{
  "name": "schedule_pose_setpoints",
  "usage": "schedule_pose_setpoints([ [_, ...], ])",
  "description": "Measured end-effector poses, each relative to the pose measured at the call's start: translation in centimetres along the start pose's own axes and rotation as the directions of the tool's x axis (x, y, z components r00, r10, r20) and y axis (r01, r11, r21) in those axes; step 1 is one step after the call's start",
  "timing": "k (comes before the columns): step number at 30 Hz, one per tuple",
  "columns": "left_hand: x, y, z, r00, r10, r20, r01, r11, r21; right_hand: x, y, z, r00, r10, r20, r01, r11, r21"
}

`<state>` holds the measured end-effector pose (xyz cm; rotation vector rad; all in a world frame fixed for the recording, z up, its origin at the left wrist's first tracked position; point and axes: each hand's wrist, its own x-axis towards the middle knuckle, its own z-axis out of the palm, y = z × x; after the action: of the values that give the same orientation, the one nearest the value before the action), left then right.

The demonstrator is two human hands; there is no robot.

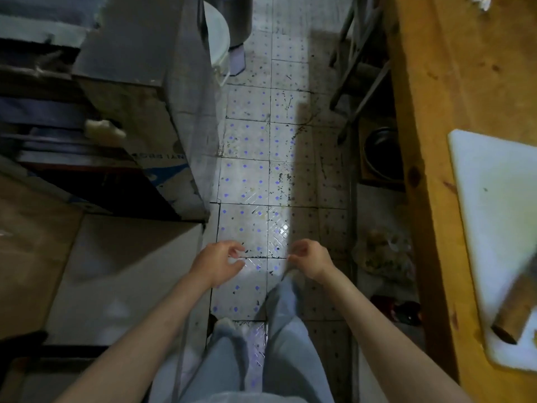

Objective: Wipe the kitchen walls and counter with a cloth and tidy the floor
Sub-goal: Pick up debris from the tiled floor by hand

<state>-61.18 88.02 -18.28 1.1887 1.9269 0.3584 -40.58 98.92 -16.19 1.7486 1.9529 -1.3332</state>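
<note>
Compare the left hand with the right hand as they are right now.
The left hand hangs over the pale, lit floor tiles with loosely curled fingers spread apart; the right hand has its fingers bunched closer together. The left hand is clear of the clothing, while the right hand sits at the top of the light trouser leg; whether it pinches the fabric is unclear. Both are bare, held out in front, and neither holds a cloth.

It was a cramped kitchen: a speckled tile floor (250, 181), a wooden counter (453, 91) bearing a white board (494, 199), and perhaps a steel pot (232, 13).
</note>
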Motion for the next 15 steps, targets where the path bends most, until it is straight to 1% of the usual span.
schedule_pose_setpoints([
  [5,6.9,1.9,-0.3,0.997,-0.068,0.02,0.068,0.997,-0.027,7.3,-0.2,-2.7,0.997,0.024,0.067,-0.023,1.0,-0.006],
  [10,15.0,3.8,0.1,0.99,-0.136,0.027,0.137,0.988,-0.064,15.6,0.1,-5.1,0.991,0.034,0.128,-0.025,0.997,-0.07],
  [12,18.1,3.8,0.8,0.983,-0.182,0.029,0.184,0.977,-0.106,18.8,0.6,-5.3,0.988,0.057,0.14,-0.048,0.996,-0.072],
  [15,22.2,3.0,2.4,0.972,-0.234,-0.001,0.23,0.959,-0.165,23.1,1.8,-4.6,0.979,0.108,0.175,-0.097,0.993,-0.072],
])
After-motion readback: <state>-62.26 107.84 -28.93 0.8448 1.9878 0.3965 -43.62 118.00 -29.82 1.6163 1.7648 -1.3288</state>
